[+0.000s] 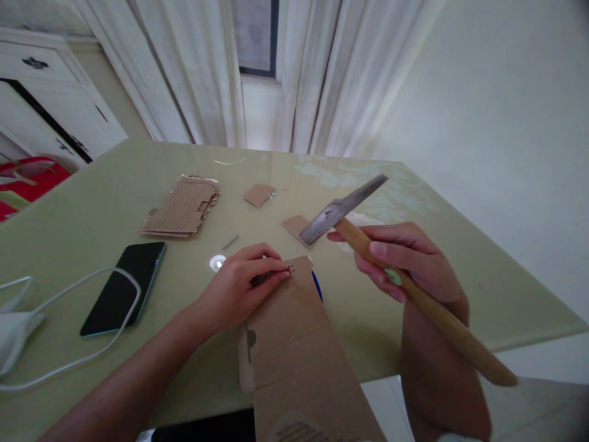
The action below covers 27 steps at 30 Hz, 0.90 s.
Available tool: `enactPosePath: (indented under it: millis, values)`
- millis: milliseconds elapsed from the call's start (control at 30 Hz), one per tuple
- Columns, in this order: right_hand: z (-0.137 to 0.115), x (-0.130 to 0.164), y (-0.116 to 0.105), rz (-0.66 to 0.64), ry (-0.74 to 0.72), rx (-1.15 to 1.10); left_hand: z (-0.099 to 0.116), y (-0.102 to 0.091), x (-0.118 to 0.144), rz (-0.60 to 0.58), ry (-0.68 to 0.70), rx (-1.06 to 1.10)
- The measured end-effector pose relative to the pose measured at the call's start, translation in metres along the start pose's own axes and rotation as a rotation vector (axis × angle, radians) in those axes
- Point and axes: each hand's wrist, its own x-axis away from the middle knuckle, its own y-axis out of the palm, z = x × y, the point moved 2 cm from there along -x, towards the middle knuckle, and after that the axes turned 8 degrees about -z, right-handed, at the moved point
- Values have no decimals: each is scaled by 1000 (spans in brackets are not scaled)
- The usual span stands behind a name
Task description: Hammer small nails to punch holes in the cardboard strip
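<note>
My right hand (405, 258) is wrapped round the wooden handle of a hammer (427, 307), whose metal head is raised above the table. A long strip of brown cardboard (294, 344) runs from the table toward me. At its far end my left hand (243, 279) rests, thumb and forefinger pinched together beside several small dark holes. What sits in that pinch is too small and hidden to name. Part of a dark thing shows under the left fingers. A blue object (317, 286) sticks out from beneath the cardboard's right edge.
A stack of cut cardboard (181, 209) lies at the back left, with small cardboard pieces (260, 194) farther right. A phone (124, 288), a white cable (92, 356) and a thin metal rod (230, 242) lie on the left. The glossy green table (460, 264) has a front edge near me.
</note>
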Motion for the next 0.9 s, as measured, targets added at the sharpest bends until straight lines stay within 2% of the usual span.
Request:
enactPosePath:
  millis: [67, 133, 200, 400, 567, 733, 900]
  values:
    - [-1, 1, 1, -30, -2, -5, 0, 0, 0, -4, -5, 6]
    - [1, 0, 6, -131, 63, 41, 0, 0, 0, -13, -10, 8]
    - [2, 0, 10, -181, 103, 107, 0, 0, 0, -18, -11, 7]
    - [-1, 3, 10, -11, 14, 45, -1, -1, 2, 0, -1, -11]
    - [5, -1, 14, -183, 111, 140, 1, 0, 0, -7, -27, 6]
    - [1, 3, 17, -54, 12, 139, 1, 0, -1, 14, -32, -1]
    - [-1, 7, 25, -166, 119, 255, 1, 1, -1, 4, -33, 16]
